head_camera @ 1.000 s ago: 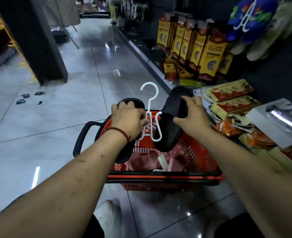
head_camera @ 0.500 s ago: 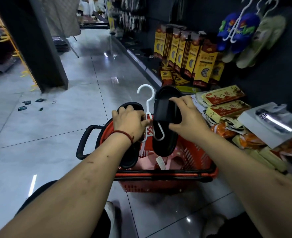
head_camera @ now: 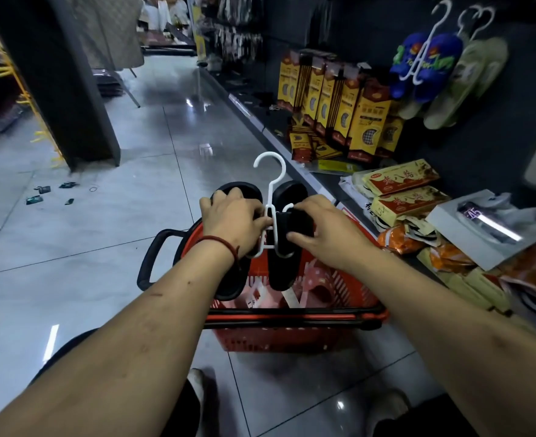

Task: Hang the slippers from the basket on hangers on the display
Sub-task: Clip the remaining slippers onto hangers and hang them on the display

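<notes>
head view: we hold both hands above the red basket, which stands on the tiled floor just beside the low shelf. our left hand is curled over the top of the left black slipper, thumb against the stem of the white hanger. our right hand grips the right black slipper round its strap, right at the hanger's right prong. whether that prong is fully through the strap we cannot tell, because our fingers cover it. both slippers hang down over the basket, with the hook upright between them.

the main risk, as we judge it, is a half-seated strap. if we let go too soon, the right slipper could slide off the prong and drop onto the pink slippers in the basket or onto the floor. the hanger looks thin, so an uneven load might twist it in our left grip and tip the other slipper out too.

the carry to the display has its own risks. the blue slippers and pale green slippers hang close together on the dark wall, so our hook could snag a neighbouring hanger and knock a pair loose. a swinging slipper could also topple the yellow boxes below.
</notes>
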